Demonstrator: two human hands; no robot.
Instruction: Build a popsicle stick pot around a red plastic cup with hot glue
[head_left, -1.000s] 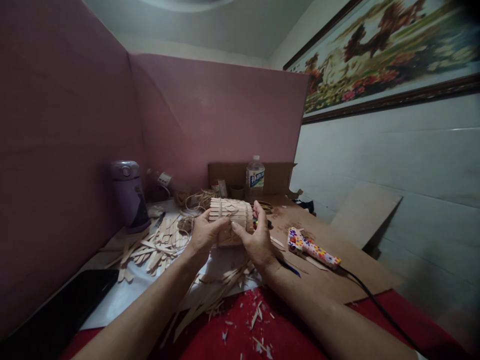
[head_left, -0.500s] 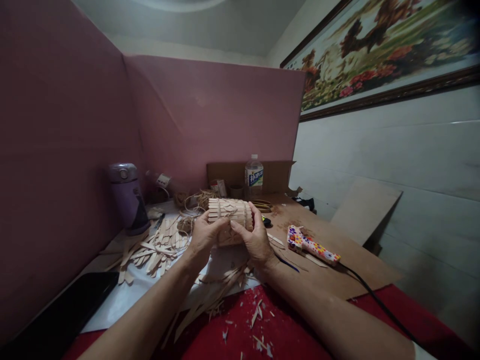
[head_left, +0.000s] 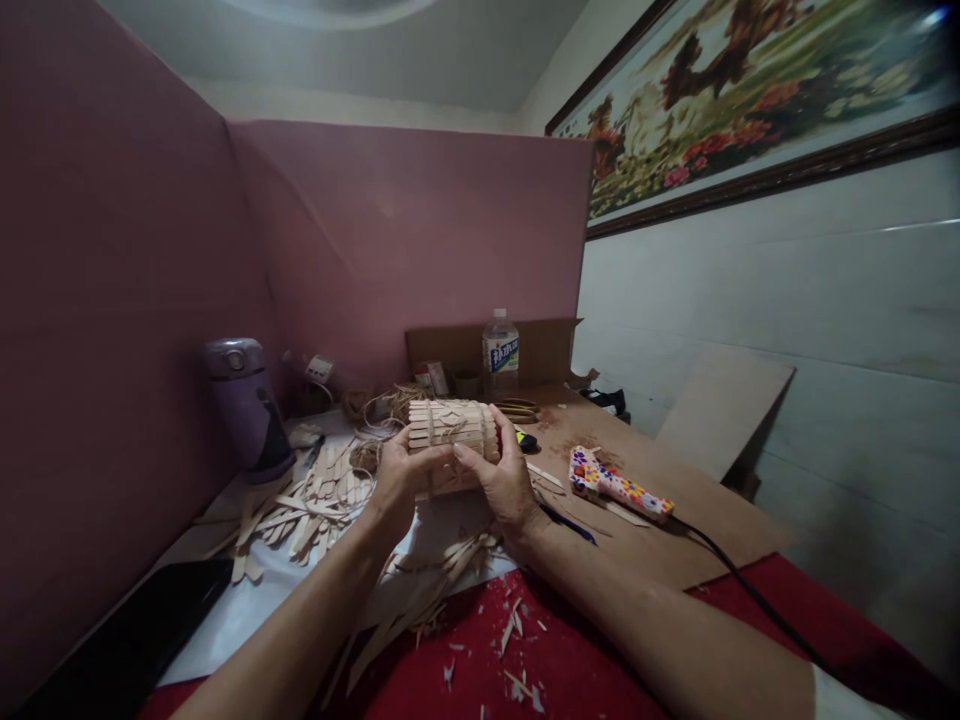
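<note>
Between my two hands is a craft stick cylinder [head_left: 452, 424], lying on its side, with twine bands round both ends and small diamond-shaped pieces on its wall. My left hand [head_left: 400, 474] grips its left end, thumb along the near side. Around the right end wraps my right hand [head_left: 510, 484], its thumb pressed on the front near the other thumb. The far side and underside of the cylinder are hidden. Loose craft sticks [head_left: 322, 497] lie in a heap left of my left hand. A flower-patterned glue gun [head_left: 619, 485] rests to the right.
A purple flask [head_left: 250, 410] stands at the left, a labelled plastic bottle [head_left: 500, 352] behind the cylinder. Twine balls [head_left: 366, 456] sit behind the sticks. A black phone-like slab [head_left: 150, 630] lies front left. Wood scraps litter the red cloth [head_left: 480, 650]. The glue gun's cord [head_left: 739, 575] runs front right.
The whole view has shifted slightly, so most things appear a little further left. Both hands keep hold of the cylinder, which looks turned only a little, if at all.
</note>
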